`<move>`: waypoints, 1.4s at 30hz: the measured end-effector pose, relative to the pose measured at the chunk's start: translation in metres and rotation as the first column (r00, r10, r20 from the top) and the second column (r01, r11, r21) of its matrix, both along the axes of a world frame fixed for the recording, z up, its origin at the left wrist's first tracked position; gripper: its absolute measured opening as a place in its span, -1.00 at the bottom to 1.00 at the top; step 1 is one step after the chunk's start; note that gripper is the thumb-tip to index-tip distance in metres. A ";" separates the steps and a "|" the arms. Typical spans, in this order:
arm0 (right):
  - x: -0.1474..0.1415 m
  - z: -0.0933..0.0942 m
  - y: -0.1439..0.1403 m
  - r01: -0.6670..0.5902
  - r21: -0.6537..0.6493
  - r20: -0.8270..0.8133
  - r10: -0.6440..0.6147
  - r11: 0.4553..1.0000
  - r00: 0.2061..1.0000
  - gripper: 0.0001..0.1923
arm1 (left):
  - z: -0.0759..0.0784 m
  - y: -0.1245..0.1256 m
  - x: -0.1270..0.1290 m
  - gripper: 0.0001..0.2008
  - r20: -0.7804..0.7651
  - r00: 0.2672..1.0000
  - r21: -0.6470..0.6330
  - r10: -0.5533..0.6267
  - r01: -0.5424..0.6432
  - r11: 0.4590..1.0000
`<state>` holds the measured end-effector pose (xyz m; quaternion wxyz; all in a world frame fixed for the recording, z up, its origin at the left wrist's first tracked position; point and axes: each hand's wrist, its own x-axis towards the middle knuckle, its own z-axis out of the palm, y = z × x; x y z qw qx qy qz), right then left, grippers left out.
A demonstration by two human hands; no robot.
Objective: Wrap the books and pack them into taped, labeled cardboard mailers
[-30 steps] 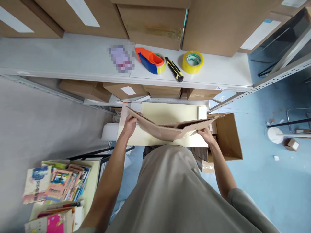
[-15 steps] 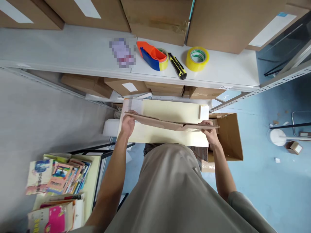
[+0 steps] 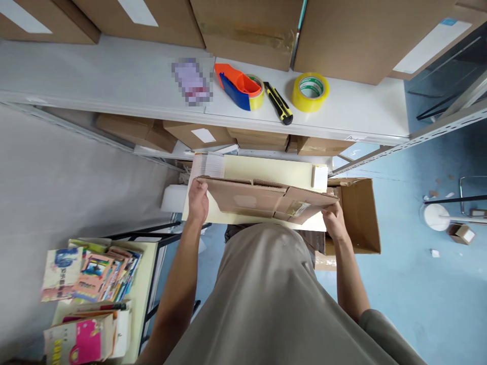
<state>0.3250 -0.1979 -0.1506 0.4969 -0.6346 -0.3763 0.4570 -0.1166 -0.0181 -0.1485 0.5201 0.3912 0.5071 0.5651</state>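
Note:
A flattened cardboard box (image 3: 247, 198) is held up between my two hands, its broad brown face tilted toward me. Tape and a pale label mark its right part. My left hand (image 3: 198, 198) pinches the left end near the top corner. At the opposite end, my right hand (image 3: 334, 218) is closed on the edge, with some fingers hidden behind the board. Beneath the cardboard lies a cream tabletop (image 3: 266, 167), bearing a stack of printed paper (image 3: 214, 166) at the left and a small white pad (image 3: 320, 177) at the right.
On the shelf (image 3: 129, 71) ahead are a tape dispenser (image 3: 238, 87), a utility knife (image 3: 279, 104), a yellow tape roll (image 3: 310, 92) and a blurred item (image 3: 192, 81). An open carton (image 3: 359, 218) stands at the right. Books (image 3: 95, 279) lie on a side table at the left.
The flattened box has tilted from nearly edge-on so that its broad face shows more. Both hands have turned with it and keep hold of its ends.

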 end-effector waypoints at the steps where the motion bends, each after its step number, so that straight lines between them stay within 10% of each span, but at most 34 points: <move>1: -0.002 0.004 0.001 0.021 0.025 -0.013 -0.021 0.999 1.000 -0.19 | 0.006 -0.001 0.001 -0.35 -0.042 0.999 0.010 0.005 -0.004 1.000; 14: -0.015 0.014 0.017 0.097 0.080 0.124 -0.106 0.992 0.987 -0.16 | 0.012 0.010 -0.003 -0.28 -0.235 0.968 -0.011 0.092 -0.097 0.995; 21: -0.018 0.017 0.010 0.048 0.065 0.074 -0.053 0.997 0.996 0.00 | 0.050 0.007 -0.010 -0.78 -0.661 0.749 0.023 -0.048 0.084 0.996; 32: -0.040 0.033 -0.007 0.125 -0.005 0.073 -0.125 0.992 0.990 -0.26 | 0.074 0.010 -0.005 -0.79 -0.717 0.695 0.083 0.054 0.008 0.997; 35: -0.051 0.051 0.001 0.167 -0.060 0.237 -0.148 0.984 0.960 -0.52 | 0.081 0.010 -0.001 -0.79 -0.711 0.693 0.127 0.118 -0.039 0.991; 42: -0.066 0.107 0.018 0.117 0.004 0.701 -0.086 0.993 0.708 -0.34 | 0.091 -0.007 0.007 -0.80 -0.718 0.674 0.126 0.174 -0.120 0.985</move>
